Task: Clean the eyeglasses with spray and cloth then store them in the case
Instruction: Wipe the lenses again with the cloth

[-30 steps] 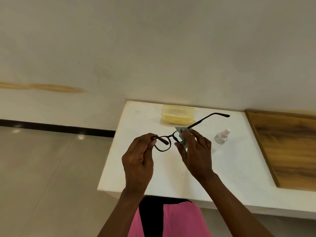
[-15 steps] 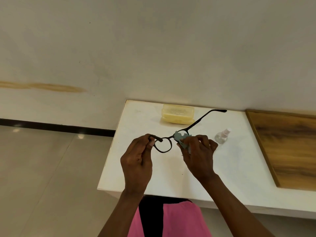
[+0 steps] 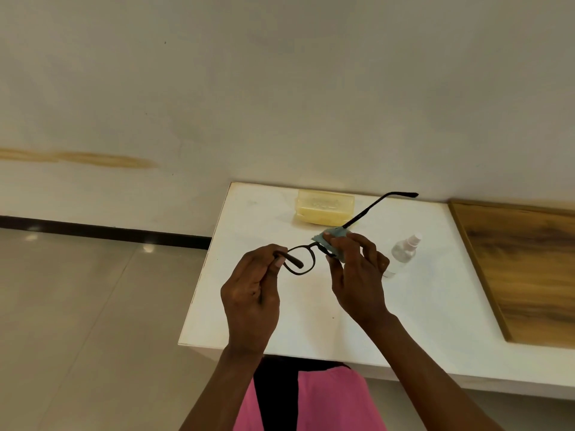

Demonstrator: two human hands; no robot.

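Note:
Dark-framed eyeglasses are held above the white table. My left hand pinches the frame's left end near the hinge. My right hand presses a small pale blue cloth around the right lens, which the cloth and fingers hide. One temple arm sticks out up and to the right over the table. A closed translucent yellow case lies at the table's far edge. A small clear spray bottle lies on the table just right of my right hand.
A wooden board covers the surface to the right of the white table. A pale wall rises right behind the table. Tiled floor lies to the left, below the table's left edge.
My right hand with the cloth has shifted slightly on the right lens, thumb and fingers rubbing. The glasses tilted a little; the left hand kept its grip.

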